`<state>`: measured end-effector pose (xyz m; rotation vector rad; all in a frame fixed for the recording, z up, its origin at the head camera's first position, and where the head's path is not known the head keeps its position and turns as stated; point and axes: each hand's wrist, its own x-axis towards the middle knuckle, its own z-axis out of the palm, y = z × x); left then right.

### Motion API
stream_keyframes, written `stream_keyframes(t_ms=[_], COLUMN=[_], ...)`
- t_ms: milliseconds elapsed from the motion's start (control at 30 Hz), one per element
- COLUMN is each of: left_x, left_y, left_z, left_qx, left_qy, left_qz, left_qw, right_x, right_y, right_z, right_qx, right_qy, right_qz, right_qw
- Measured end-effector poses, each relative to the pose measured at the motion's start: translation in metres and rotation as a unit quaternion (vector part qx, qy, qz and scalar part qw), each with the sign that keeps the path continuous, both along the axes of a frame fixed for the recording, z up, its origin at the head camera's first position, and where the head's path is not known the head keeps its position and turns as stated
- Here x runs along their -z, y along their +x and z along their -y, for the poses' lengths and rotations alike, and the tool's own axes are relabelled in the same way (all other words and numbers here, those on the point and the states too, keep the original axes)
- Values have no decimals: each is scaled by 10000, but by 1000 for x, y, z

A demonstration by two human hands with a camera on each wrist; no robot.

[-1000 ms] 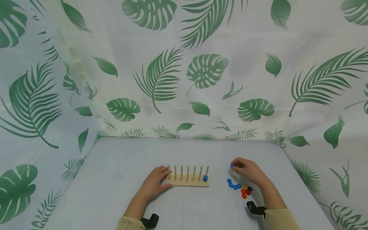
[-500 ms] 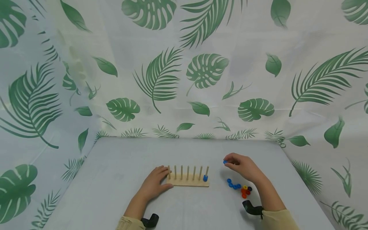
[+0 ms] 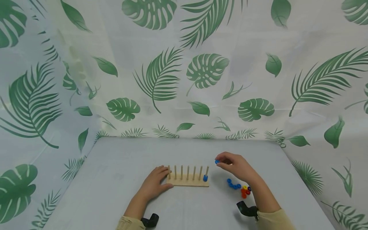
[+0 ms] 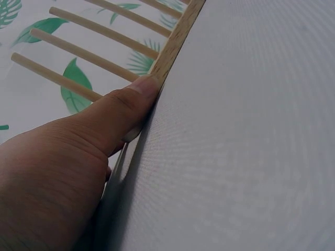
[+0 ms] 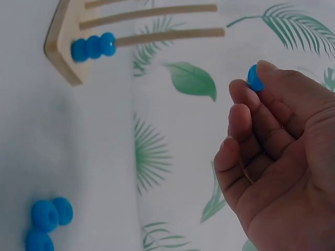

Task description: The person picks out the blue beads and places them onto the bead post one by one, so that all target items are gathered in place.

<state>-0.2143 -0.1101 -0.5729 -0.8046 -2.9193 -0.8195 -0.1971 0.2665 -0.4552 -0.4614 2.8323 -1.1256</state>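
Observation:
A wooden peg rack (image 3: 188, 182) with a row of upright pegs stands on the table. My left hand (image 3: 154, 184) grips its left end, the thumb (image 4: 131, 99) against the front edge of the base; the other fingers are mostly hidden in the left wrist view. Three blue beads (image 5: 93, 48) are stacked at the bottom of the rightmost peg. To the right of the rack and above the table, my right hand (image 3: 237, 166) pinches another blue bead (image 5: 255, 78) between thumb and index finger, apart from the pegs.
Several loose blue beads (image 3: 234, 185) lie on the table right of the rack. Beside them is a cluster of red beads (image 3: 244, 193), with a yellow bead (image 3: 244, 187) and a dark one. Leaf-patterned cloth (image 3: 184, 80) hangs around the table.
My right hand has moved left with the blue bead, from beyond the loose beads toward the rack's right end. The left hand and the rack have stayed put.

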Motion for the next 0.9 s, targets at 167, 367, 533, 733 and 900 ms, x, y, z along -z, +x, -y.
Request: stream_keyframes(t_ms=[167, 367, 533, 733, 900], left_x=[0, 1, 1, 1, 1], left_y=[0, 0, -1, -1, -1], left_z=[1, 1, 1, 0, 0], left_qx=[21, 39, 43, 7, -4], left_qy=[24, 86, 94, 65, 80], left_qz=[-4, -13, -8, 14, 20], left_qw=[10000, 10000, 9999, 10000, 10000], right_x=[0, 2, 4, 7, 14], right_y=[0, -1, -1, 0, -1], right_z=[12, 20, 24, 27, 30], right_qx=[-156, -188, -262, -281, -435], right_qy=[24, 65, 19, -57, -112], right_qz=[-20, -12, -5, 11, -241], right_qw=[9999, 9998, 9997, 9996, 9987])
